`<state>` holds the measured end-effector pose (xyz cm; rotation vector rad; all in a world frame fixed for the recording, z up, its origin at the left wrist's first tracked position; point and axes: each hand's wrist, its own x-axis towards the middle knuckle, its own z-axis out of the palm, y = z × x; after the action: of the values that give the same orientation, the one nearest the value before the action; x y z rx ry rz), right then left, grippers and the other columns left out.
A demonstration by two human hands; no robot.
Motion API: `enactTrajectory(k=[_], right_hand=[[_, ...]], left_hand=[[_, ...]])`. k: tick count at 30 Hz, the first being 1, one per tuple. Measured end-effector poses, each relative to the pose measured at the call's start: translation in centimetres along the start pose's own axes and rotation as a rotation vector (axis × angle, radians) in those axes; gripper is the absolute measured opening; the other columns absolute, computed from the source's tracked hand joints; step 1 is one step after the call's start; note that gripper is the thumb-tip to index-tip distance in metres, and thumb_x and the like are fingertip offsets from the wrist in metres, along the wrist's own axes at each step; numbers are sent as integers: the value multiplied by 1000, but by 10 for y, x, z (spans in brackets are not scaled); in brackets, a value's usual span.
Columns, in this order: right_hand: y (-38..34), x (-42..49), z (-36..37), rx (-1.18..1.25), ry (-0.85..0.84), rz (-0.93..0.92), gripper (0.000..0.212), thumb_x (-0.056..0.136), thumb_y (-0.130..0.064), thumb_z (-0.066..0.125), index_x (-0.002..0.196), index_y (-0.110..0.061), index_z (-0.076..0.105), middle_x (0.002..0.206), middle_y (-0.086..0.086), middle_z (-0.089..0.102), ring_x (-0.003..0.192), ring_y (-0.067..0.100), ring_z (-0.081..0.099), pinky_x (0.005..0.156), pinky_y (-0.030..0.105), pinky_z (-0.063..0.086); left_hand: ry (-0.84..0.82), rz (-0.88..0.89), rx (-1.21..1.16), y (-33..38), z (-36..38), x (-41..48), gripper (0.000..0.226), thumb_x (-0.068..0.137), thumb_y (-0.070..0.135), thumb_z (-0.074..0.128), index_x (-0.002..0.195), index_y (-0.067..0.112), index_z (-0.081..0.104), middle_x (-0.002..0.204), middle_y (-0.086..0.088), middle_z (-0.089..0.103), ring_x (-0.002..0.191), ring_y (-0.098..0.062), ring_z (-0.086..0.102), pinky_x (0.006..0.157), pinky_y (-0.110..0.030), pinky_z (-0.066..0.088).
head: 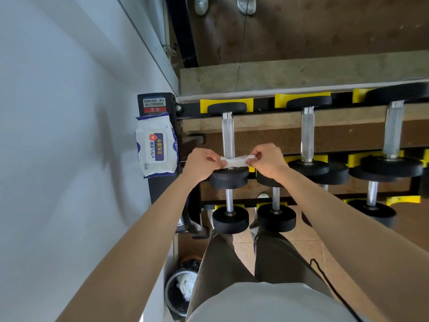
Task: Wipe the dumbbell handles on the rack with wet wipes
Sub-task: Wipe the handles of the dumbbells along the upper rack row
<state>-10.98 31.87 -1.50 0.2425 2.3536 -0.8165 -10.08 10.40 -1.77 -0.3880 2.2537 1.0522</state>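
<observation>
A white wet wipe (234, 161) is stretched between my two hands just above the near end of the leftmost top-row dumbbell's knurled steel handle (228, 135). My left hand (202, 163) pinches the wipe's left end and my right hand (267, 160) pinches its right end. The wipe crosses in front of the handle's lower end, close above the near black weight head (228, 177). Two more top-row dumbbell handles (307, 133) (392, 129) lie to the right on the black and yellow rack (264, 104).
A pack of wet wipes (156, 145) sits on the rack's left post, against the white wall (58, 135). Lower rows hold more dumbbells (276, 214). A lined bin (181, 289) with used wipes stands on the floor at lower left. A mirror behind the rack shows someone's shoes (202, 4).
</observation>
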Motion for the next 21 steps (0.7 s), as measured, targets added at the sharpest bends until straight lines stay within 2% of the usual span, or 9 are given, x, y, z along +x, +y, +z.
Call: enactTrajectory(k=[2,7,10,13,16,18,21], right_hand=[[-5,-2,4,-53,-2,-29,13,87,-28,75,97,-19,72,95,0,70,87,15,65,81,34,57],[-33,-5,12,-16,-62,-132,12,83,-29,80,86,-19,74,82,-6,68,77,9,63,71,24,51],[-30,1,4,-92,-78,-80,14,82,-28,81,88,-17,74,86,-3,71,79,10,64,74,26,54],[-14,6,-8,-225,-69,-8,18,84,-27,78,96,-14,74,96,4,72,84,15,66,76,28,56],[-6,4,-14,-204,-32,35,20,86,-27,76,97,-12,72,94,4,70,80,14,64,66,23,51],[-8,2,-14,-80,51,29,15,86,-23,75,92,-9,71,88,3,68,73,9,58,60,20,42],[-20,-4,-13,162,95,-48,12,86,-19,75,85,-8,69,83,2,66,74,10,57,66,23,45]], left_hand=[[13,-5,85,1,-3,-2,20,82,35,82,95,20,80,100,3,74,93,-16,67,88,-34,54],[98,-132,352,-5,-17,-4,21,84,41,76,97,25,80,98,-1,74,91,-25,68,79,-36,58],[82,-66,308,-1,-13,-5,15,84,39,77,91,26,79,97,3,74,92,-21,67,79,-33,55],[-52,38,153,13,-3,-11,13,85,33,78,91,21,79,95,8,72,94,-13,66,82,-27,48],[-96,63,201,18,1,-10,16,88,37,75,93,22,80,100,6,73,93,-15,66,82,-31,52],[-24,35,268,16,-2,-10,21,91,42,71,98,24,79,102,4,74,93,-17,66,84,-36,56],[193,-25,312,11,-8,-7,27,94,45,64,111,28,76,108,1,73,99,-23,67,78,-33,54]])
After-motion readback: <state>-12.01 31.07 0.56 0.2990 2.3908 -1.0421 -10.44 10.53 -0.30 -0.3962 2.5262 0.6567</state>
